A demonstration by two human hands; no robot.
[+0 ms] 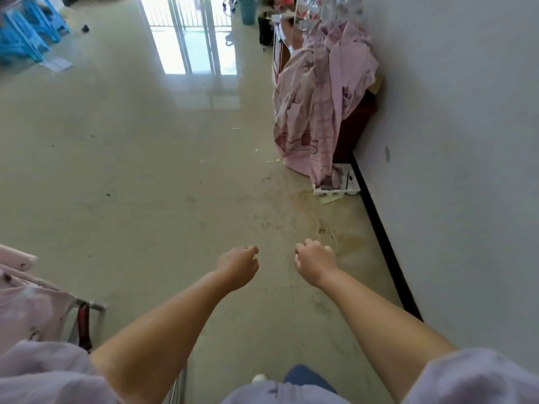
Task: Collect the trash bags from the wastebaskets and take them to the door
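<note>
My left hand [237, 266] and my right hand [313, 262] are stretched out in front of me over the bare floor, side by side and a little apart. The fingers of both are loosely curled and neither holds anything. A teal wastebasket [247, 10] stands far off by the glass balcony door [189, 33]. What is inside it cannot be made out. No trash bag shows anywhere in view.
A pink cloth [320, 94] is draped over dark furniture along the right wall [452, 141]. A white tray [338, 182] lies on the stained floor beneath it. Blue stools [26, 30] stand far left. A cloth-covered rack [35, 304] is at my lower left.
</note>
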